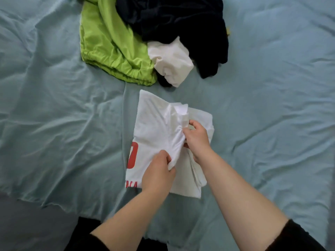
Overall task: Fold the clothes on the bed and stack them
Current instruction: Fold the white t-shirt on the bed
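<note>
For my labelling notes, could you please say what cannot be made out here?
Head view only.
Red lettering on the folded white cloth T-shirt: cut short by the fold and the left hand.
Right hand: fingertips buried in cloth.
Crumpled lime-green garment and black garment: cut off by the top edge.

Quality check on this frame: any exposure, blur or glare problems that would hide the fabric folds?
Head view: soft, even light on the bedsheet, no glare or hard shadows. Head view: the white T-shirt is near overexposed, its folds faint; the black garment is crushed dark. Head view: slightly soft overall, no marked motion blur.
</note>
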### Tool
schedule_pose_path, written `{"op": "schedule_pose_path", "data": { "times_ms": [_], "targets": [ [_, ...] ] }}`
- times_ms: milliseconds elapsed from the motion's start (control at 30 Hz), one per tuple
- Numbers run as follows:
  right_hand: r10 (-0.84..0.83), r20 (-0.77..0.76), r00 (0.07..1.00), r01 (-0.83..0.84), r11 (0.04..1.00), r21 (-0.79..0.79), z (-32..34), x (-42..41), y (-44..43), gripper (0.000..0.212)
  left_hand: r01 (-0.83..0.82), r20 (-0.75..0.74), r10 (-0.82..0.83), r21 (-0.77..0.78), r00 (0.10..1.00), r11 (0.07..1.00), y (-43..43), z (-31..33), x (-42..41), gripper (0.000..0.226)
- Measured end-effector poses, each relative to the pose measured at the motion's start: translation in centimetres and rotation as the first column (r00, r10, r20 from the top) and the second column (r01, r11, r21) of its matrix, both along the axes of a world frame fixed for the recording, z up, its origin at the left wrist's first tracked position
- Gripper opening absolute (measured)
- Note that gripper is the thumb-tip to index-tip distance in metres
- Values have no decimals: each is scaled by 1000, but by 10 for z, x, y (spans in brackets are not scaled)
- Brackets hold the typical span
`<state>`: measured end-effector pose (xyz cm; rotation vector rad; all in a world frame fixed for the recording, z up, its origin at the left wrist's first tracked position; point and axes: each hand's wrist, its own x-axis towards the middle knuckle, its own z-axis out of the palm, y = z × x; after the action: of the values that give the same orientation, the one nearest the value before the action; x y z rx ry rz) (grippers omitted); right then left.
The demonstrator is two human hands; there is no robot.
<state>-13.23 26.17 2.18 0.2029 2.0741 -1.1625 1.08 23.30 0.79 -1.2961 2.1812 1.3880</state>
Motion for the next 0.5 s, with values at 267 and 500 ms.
{"op": "schedule_pose_path", "data": {
  "times_ms": [267, 500],
  "targets": [
    [13, -81, 997, -13, 1000, -5, -22, -31, 76, 22, 69, 25, -69, 17, 997, 998, 81, -15, -31, 21],
    [-41, -80, 996, 37, 998, -57, -47, -40, 97, 24, 84, 36, -85, 17, 996, 996, 105, -36, -37, 24]
  ]
}}
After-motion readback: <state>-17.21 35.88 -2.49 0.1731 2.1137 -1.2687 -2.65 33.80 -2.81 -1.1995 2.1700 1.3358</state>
